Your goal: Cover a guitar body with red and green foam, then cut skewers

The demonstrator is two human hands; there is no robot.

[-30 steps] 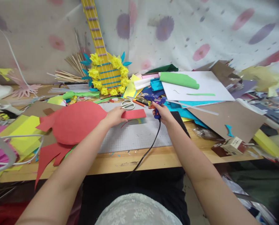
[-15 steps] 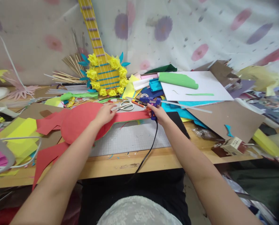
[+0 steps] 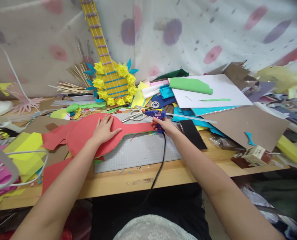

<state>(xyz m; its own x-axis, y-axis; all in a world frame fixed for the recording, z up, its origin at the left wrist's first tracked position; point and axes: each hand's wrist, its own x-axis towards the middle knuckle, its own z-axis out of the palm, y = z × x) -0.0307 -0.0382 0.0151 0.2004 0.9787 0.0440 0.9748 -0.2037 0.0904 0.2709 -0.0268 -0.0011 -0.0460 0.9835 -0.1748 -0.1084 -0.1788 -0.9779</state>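
A red paper cutout shaped like a guitar [image 3: 81, 136] lies across the grey cutting mat [image 3: 138, 153], its round body to the left and its narrow neck to the right. My left hand [image 3: 105, 130] rests flat on the round body, fingers spread. In my right hand [image 3: 164, 125] is a blue glue gun [image 3: 159, 115], held over the end of the neck. A long clear glue stick [image 3: 190, 118] sticks out of its back, and a black cord [image 3: 160, 166] hangs from its grip over the table edge. White-handled scissors [image 3: 136, 115] lie just behind the neck.
A yellow paper guitar [image 3: 115, 85] with yellow flowers leans against the patterned curtain. A black phone [image 3: 192, 134] lies right of the mat. White board [image 3: 235, 93], brown cardboard [image 3: 260, 126] and a small carton [image 3: 255, 156] fill the right side. Yellow sheets [image 3: 30, 146] lie at left.
My left hand has moved left from the start of the neck onto the round body and flattened out. The glue gun stays in my right hand near the neck's end.
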